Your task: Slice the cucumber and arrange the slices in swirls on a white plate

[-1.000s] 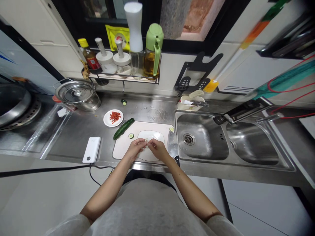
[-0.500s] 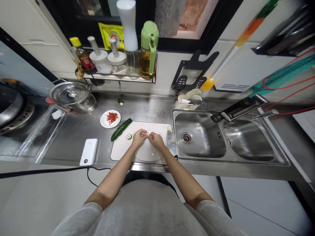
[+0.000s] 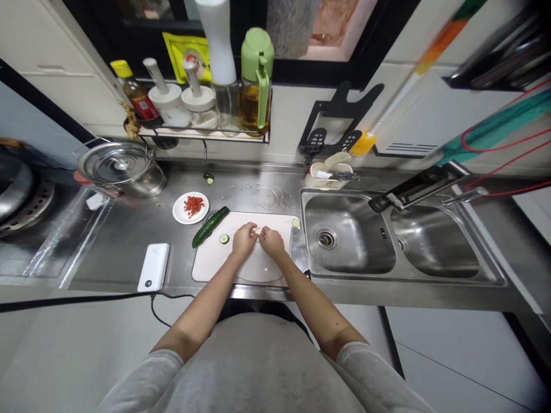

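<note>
Over the white cutting board, my left hand and my right hand meet with their fingertips closed. Pinched between them is a small pale green piece that looks like a cucumber slice, partly hidden by the fingers. To the left, a cut cucumber lies across the board's edge. One loose cucumber round rests near it, and another round is at the board's upper right corner. A knife lies along the right side, its dark handle towards me.
A white plate of small red pieces stands left of the cucumber. Cucumber ends lie behind it. Further left are a power bank and a lidded steel pot. A double sink is on the right, a condiment rack above.
The pale green piece shows more plainly between my fingertips, and both hands have shifted only slightly. The whole view has moved a little; the other things stay in place.
</note>
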A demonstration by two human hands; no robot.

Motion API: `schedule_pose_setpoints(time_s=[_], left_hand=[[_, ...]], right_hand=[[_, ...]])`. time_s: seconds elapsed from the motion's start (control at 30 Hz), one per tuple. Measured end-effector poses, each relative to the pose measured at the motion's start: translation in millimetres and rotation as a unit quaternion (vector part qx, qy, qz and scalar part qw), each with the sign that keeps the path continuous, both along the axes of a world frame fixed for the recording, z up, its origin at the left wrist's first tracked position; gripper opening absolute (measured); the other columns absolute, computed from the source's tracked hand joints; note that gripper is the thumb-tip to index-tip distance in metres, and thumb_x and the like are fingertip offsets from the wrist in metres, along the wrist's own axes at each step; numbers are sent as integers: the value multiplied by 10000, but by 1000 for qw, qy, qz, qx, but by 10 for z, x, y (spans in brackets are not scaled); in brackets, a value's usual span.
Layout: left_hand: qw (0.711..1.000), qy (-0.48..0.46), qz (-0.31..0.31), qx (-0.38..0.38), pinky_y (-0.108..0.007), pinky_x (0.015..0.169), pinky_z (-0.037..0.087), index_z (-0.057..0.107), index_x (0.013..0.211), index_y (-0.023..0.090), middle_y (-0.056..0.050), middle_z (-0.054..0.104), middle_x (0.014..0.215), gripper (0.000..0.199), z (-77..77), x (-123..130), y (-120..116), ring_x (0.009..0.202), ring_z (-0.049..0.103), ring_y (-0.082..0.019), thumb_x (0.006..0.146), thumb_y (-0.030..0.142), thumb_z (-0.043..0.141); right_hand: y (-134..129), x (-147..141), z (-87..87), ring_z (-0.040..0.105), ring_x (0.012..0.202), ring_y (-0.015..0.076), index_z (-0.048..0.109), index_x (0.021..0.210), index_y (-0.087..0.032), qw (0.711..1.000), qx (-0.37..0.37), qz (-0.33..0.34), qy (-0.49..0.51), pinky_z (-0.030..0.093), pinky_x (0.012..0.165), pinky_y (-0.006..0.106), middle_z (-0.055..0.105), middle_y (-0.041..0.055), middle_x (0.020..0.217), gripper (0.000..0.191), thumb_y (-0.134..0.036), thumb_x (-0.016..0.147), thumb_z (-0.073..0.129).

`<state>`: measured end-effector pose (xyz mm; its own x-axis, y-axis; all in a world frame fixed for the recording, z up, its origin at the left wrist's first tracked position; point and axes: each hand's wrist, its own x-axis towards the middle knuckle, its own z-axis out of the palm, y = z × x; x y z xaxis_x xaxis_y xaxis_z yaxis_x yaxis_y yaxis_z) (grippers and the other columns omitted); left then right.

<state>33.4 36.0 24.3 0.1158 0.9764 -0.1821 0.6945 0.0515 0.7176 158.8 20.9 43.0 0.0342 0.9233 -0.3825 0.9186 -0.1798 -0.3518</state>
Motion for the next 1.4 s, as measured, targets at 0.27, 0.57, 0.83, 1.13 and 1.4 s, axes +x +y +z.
schedule_pose_setpoints(time_s=[0.27,0.57,0.83,1.13,1.4], left_hand=[[999,39,-31,12,-271,781,421,651,1148,241,-49,606,952,370,30,8,-28,850,570,-178,794,154,591],[993,104,-47,3,-285,737,419,656,1194,285,-59,591,968,357,57,20,-46,850,575,-198,856,250,548],[994,96,-44,4,-286,753,422,656,1196,276,-62,600,973,353,42,19,-64,860,580,-199,863,245,542],[995,94,-45,6,-287,749,421,667,1175,271,-56,588,953,346,22,11,-49,842,578,-195,855,243,541],[994,99,-49,9,-288,756,422,662,1181,266,-58,583,953,348,28,21,-50,847,580,-197,860,250,527]], right_hand=[[2,1,-10,632,915,203,572,1067,-150,1000,-4,-4,5,375,694,255,689,104,959,205,-225,942,428],[4,-1,-38,633,909,204,568,1064,-152,1000,-9,-14,12,383,682,256,684,105,948,209,-242,943,424],[-63,3,39,625,901,202,542,1100,-155,1000,-8,-12,-7,385,699,257,676,103,955,216,-252,958,411],[-444,-7,-48,640,841,199,583,1197,-192,994,22,99,-50,394,677,253,694,121,943,366,-240,998,280],[-428,37,-29,645,869,208,598,1214,-193,990,22,125,-55,416,703,263,695,129,959,369,-229,990,308]])
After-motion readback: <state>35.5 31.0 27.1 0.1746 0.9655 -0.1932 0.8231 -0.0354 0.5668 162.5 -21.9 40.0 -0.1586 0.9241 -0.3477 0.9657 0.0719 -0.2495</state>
